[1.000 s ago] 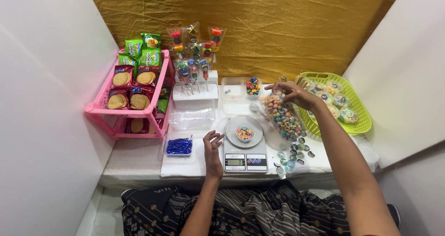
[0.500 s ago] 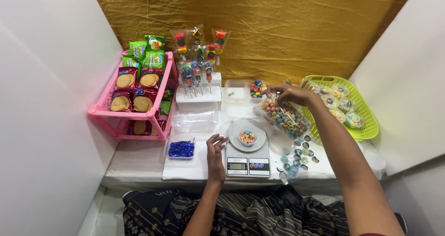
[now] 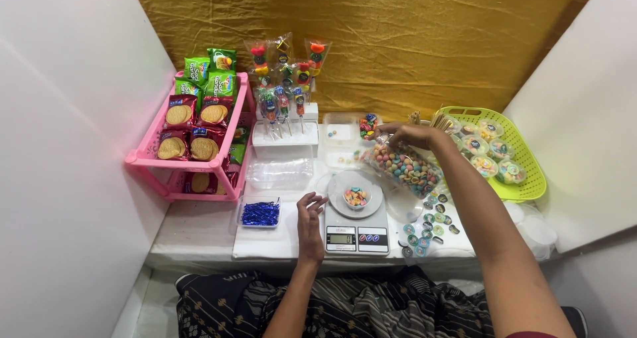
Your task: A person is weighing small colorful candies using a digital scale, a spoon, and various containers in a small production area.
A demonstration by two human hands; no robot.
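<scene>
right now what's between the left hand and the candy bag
In the head view, the scale sits between the left hand and the candy bag, with a small cup of candies on its round pan.

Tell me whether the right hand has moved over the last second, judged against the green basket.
Yes. The right hand has drawn left, away from the green basket, and now sits at the top of the clear bag of candies, nearer the small candy tub behind it.
</scene>
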